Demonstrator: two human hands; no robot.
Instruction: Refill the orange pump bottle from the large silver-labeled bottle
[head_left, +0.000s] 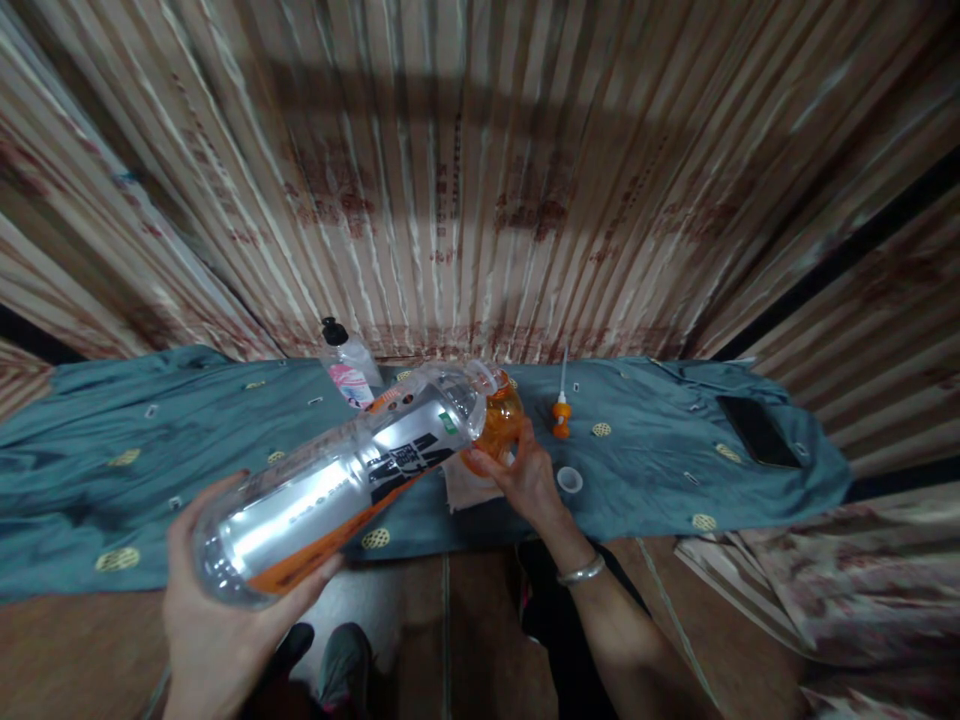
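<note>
My left hand (225, 600) is wrapped round the base of a large clear plastic bottle (330, 490) with a silver and orange label. The bottle is tilted, its neck up and to the right. Its mouth meets the top of a small orange translucent bottle (499, 425), which my right hand (529, 475) grips from the right. Whether liquid flows between them I cannot make out. Beneath the orange bottle lies a pale cloth or tissue (465, 488). An orange pump top (561, 415) with a white tube and a white round cap (569, 480) lie to the right.
A clear pump bottle (351, 370) with a black top and pink label stands at the back left. On the right of the teal cloth-covered surface (652, 470) lies a black phone (757, 430). Striped curtains (480, 200) hang close behind.
</note>
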